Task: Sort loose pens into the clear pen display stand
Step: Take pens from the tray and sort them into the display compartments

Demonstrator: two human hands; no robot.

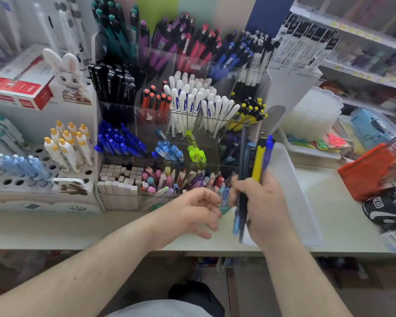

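A: Several loose pens (253, 170), among them a yellow pen (258, 161) and a blue pen (267, 154), stand bunched in the right hand (261, 202), its grip curled tight round them. What might go wrong?

B: Pulling one out could loosen the bunch, spilling pens onto the tabletop (101, 227) or into the white tray (306, 202) at three o'clock.

A: And the left hand (192, 213)?

B: Holding nothing, fingers loosely spread, just at nine o'clock of the bunch.

A: The clear pen display stand (217, 143)?

B: At twelve o'clock, directly behind both hands, with the yellow-capped compartment (249, 113) near the pens' tips.
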